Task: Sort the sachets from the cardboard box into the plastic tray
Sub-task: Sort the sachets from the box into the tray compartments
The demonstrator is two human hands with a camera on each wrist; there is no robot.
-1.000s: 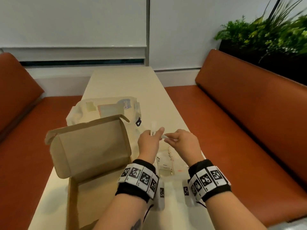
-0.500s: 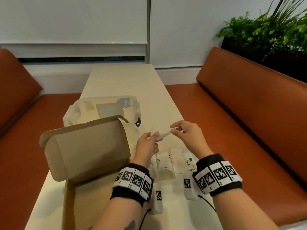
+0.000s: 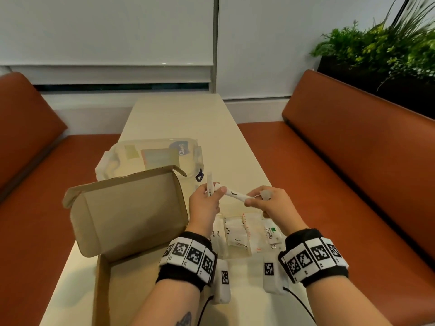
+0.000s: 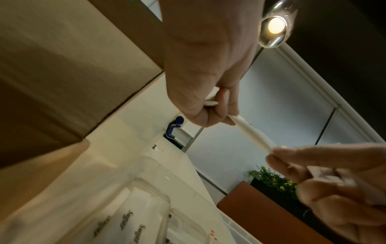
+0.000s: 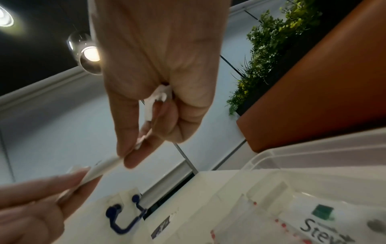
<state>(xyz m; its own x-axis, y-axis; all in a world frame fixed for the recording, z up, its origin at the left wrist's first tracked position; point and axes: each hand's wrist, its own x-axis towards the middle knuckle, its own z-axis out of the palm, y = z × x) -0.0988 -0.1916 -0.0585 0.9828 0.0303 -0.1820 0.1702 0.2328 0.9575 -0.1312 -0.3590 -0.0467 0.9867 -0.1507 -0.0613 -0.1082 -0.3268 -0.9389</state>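
My left hand (image 3: 215, 192) grips one white sugar stick (image 3: 209, 182) upright and pinches one end of a second sugar stick (image 3: 235, 195). My right hand (image 3: 255, 200) pinches that stick's other end, so it spans between both hands above the plastic tray (image 3: 237, 255). The right wrist view shows this stick (image 5: 104, 166) at my fingertips and more white sachets (image 5: 158, 95) tucked in the right palm. The tray holds sugar, pepper and Stevia sachets (image 3: 270, 232) in separate compartments. The open cardboard box (image 3: 129, 208) stands left of my hands, lid raised; its inside is hidden.
A clear plastic lid (image 3: 153, 156) lies behind the box on the narrow cream table (image 3: 179, 114). Orange benches (image 3: 353, 172) flank the table on both sides. A planter with green plants (image 3: 388, 48) sits at the back right.
My right hand has drawn to the right, and a sugar stick now stretches between both hands. The left hand still holds its upright stick.
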